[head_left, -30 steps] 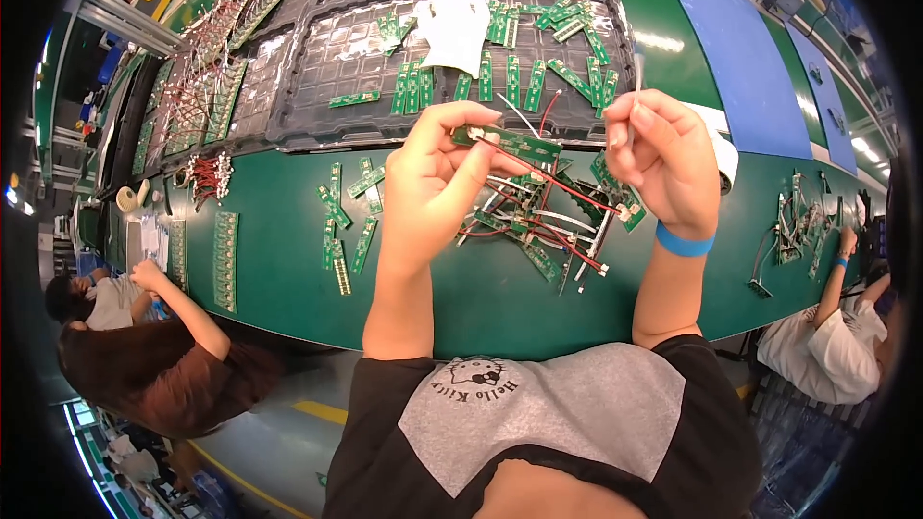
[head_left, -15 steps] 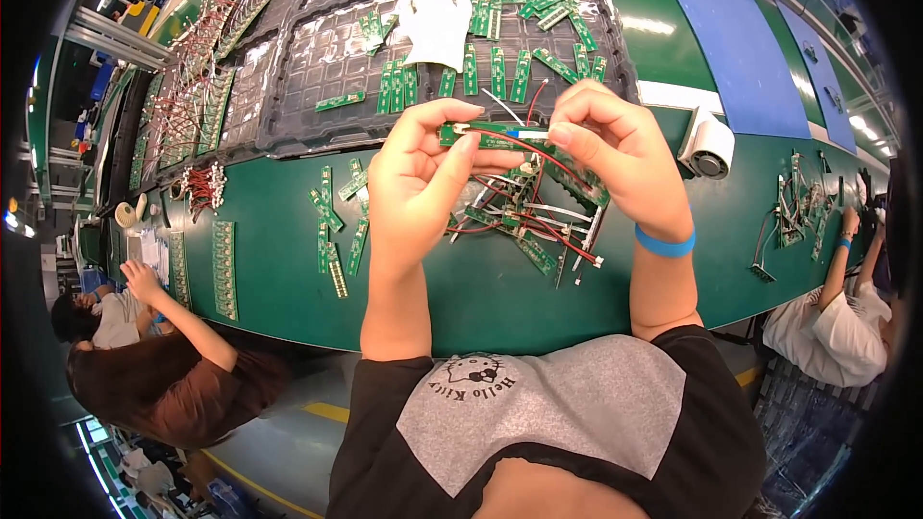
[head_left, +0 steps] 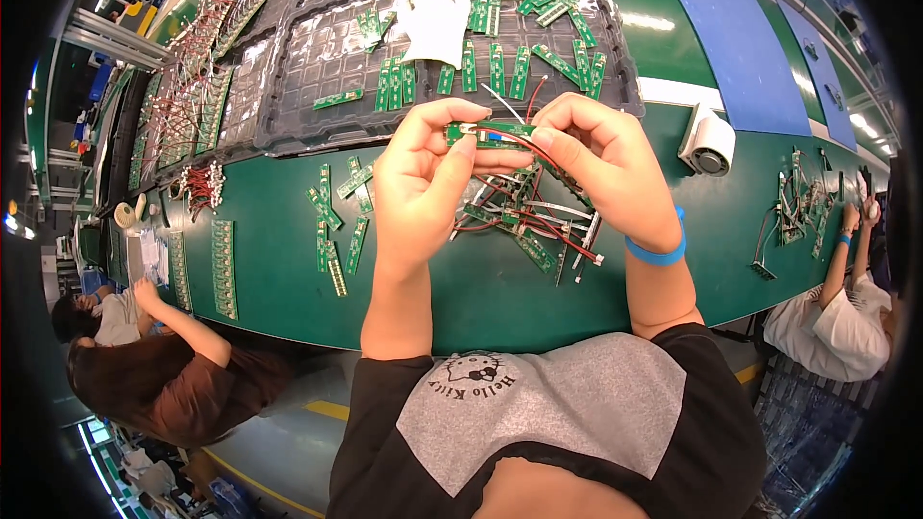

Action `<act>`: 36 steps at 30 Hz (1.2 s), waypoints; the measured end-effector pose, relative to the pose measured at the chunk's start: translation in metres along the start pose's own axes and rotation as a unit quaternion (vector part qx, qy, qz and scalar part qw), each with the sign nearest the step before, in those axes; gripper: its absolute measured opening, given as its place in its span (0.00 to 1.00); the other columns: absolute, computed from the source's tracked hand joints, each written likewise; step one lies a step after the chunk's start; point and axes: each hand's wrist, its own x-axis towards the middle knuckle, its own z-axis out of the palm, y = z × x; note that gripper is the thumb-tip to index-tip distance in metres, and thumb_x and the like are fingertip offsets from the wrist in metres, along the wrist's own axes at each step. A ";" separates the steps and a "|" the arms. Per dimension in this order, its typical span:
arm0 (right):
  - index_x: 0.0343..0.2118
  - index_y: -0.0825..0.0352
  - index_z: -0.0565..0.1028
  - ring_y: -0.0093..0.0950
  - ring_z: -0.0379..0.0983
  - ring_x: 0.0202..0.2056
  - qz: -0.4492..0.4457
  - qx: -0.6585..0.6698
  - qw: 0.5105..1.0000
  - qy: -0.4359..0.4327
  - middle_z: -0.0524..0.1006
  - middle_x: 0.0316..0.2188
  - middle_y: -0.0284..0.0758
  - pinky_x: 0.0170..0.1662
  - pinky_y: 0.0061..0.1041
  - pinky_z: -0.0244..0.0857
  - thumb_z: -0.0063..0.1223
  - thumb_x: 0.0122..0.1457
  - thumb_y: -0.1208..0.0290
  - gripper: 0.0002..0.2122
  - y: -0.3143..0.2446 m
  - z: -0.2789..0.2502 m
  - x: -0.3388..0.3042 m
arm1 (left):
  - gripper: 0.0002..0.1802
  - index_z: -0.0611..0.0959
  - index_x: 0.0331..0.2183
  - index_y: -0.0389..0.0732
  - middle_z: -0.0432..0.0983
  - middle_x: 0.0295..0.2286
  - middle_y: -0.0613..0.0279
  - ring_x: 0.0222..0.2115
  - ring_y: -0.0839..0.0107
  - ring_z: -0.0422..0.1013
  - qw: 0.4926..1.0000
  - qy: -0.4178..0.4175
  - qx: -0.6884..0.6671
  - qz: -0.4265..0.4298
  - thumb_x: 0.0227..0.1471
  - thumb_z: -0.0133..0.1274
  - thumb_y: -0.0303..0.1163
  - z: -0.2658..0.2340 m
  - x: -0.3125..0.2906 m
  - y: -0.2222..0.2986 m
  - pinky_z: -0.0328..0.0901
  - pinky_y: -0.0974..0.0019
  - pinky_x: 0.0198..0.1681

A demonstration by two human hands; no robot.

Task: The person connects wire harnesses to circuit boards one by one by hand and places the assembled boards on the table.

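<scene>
My left hand (head_left: 428, 168) pinches the left end of a narrow green circuit board (head_left: 517, 128) between thumb and fingers, its other fingers under the board. A red-and-black wire pair (head_left: 522, 140) runs from a connector at that end toward the right. At the board's right end, my right hand (head_left: 611, 159) is closed in a pinch on a white flat cable whose blue tip (head_left: 495, 135) lies against the board. Its fingertips hide most of the cable, and whether the tip sits in a socket I cannot tell. Below both hands lies a pile of wired boards (head_left: 529, 221).
Behind my hands, a black compartment tray (head_left: 336, 62) bears loose boards and a white glove (head_left: 433, 24). Loose boards (head_left: 332, 231) and a long board panel (head_left: 224, 269) lie to the left. A small white fan (head_left: 710, 146) stands right. Co-workers sit on both sides.
My right hand has shifted left and slightly down, bringing the cable's blue tip further left along the board. The left hand still holds the board, almost in the same place.
</scene>
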 end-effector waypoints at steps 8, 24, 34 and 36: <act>0.27 0.73 0.69 0.14 0.61 0.28 0.062 0.002 0.997 -0.044 0.68 0.26 0.29 0.31 0.14 0.55 0.47 0.54 0.75 0.06 -0.010 -0.004 -0.001 | 0.10 0.67 0.38 0.29 0.73 0.29 0.45 0.29 0.59 0.74 1.000 -0.013 -0.015 -0.003 0.52 0.37 0.20 -0.001 0.001 -0.001 0.70 0.64 0.35; 0.25 0.73 0.69 0.16 0.62 0.28 0.066 -0.017 0.997 -0.029 0.69 0.25 0.29 0.31 0.16 0.56 0.47 0.52 0.77 0.05 -0.010 -0.003 -0.001 | 0.09 0.66 0.38 0.29 0.72 0.31 0.48 0.33 0.63 0.73 0.999 -0.044 -0.009 -0.008 0.53 0.37 0.21 -0.003 0.000 -0.001 0.68 0.68 0.37; 0.24 0.72 0.72 0.16 0.60 0.21 0.001 -0.048 0.999 0.002 0.68 0.20 0.30 0.22 0.17 0.54 0.50 0.50 0.73 0.06 -0.006 0.004 0.000 | 0.09 0.68 0.36 0.32 0.71 0.28 0.57 0.30 0.69 0.74 0.999 0.002 0.052 -0.003 0.49 0.43 0.18 0.004 -0.003 -0.002 0.68 0.76 0.28; 0.24 0.72 0.71 0.17 0.61 0.21 0.003 -0.044 0.999 0.002 0.68 0.21 0.32 0.22 0.18 0.55 0.50 0.50 0.73 0.06 -0.008 0.009 -0.002 | 0.08 0.69 0.34 0.33 0.69 0.28 0.60 0.26 0.73 0.73 0.994 0.045 0.089 0.036 0.47 0.45 0.17 0.006 -0.003 -0.009 0.65 0.79 0.23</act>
